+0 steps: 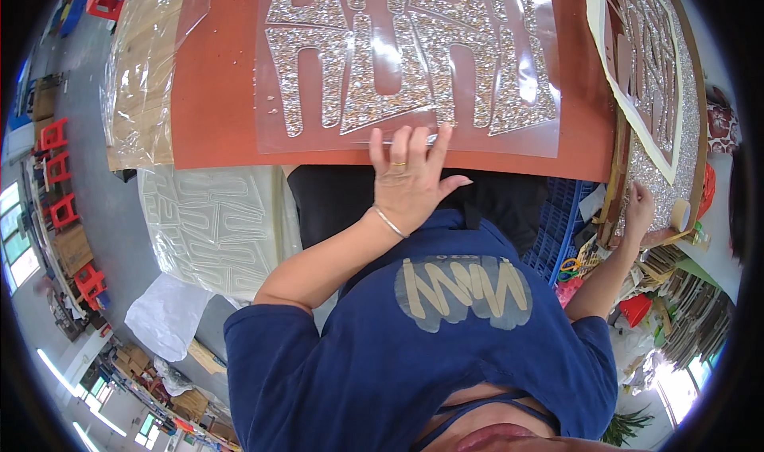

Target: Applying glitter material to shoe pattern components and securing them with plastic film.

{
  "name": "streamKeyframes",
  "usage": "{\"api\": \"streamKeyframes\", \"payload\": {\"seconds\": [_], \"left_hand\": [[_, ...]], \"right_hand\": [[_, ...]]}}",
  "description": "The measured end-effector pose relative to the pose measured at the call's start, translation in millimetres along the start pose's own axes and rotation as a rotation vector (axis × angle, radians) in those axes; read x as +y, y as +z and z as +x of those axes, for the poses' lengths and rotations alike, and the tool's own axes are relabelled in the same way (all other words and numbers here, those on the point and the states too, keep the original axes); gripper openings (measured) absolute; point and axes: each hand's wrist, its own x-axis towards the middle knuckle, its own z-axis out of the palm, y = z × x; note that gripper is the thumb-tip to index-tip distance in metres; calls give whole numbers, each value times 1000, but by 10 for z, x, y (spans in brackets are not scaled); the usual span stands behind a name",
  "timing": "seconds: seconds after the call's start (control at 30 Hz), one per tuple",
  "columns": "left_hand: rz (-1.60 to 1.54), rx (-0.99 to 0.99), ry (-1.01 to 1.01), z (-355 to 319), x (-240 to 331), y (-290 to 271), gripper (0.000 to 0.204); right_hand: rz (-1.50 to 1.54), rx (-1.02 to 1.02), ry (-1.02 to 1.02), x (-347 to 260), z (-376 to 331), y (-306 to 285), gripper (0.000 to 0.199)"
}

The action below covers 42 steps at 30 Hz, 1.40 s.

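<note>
Workshop, grey floor (151,249), red stools (53,134) along the left. Table, one, topped with an orange-red mat (215,78); clear film (151,54) over its left end. Sheet (386,62), one, clear, lying flat on the mat straight ahead of the person, near edge just inside the mat's near edge; far end out of view, so its long axis cannot be told. Panels (386,106), glittering, slotted, set on the sheet; slots pointing roughly away from the body. Left hand (408,180), the nearer to the sheet: palm down, fingers a little spread, fingertips on the middle of the near edge, thumb out to the right; no object visible in it. Right hand (639,211), well apart from the sheet: off to its right and closer to the body, at the near end of a glitter tray (699,74); fingers narrow; whether they pinch anything cannot be told. Tray, long axis running away from the person beside the table's right end; pale frame (637,124) inside it, beyond the right hand. Tape roll (680,213), one, at the tray's near right corner.
</note>
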Motion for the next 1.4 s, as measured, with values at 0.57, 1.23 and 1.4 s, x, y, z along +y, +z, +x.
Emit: {"api": "streamKeyframes", "payload": {"seconds": [0.57,1.23,1.4], "left_hand": [[-207,34,0,-38,-46,-126,71],[-146,255,-194,-337,-822,-191,46],[-142,144,-135,-235,-794,-139,53]], "right_hand": [[1057,-284,-1136,-3434,-602,-289,16],[920,-146,-1567,-4339,-1036,-14,31],[842,-106,-1543,-4032,-854,-148,34]]}}
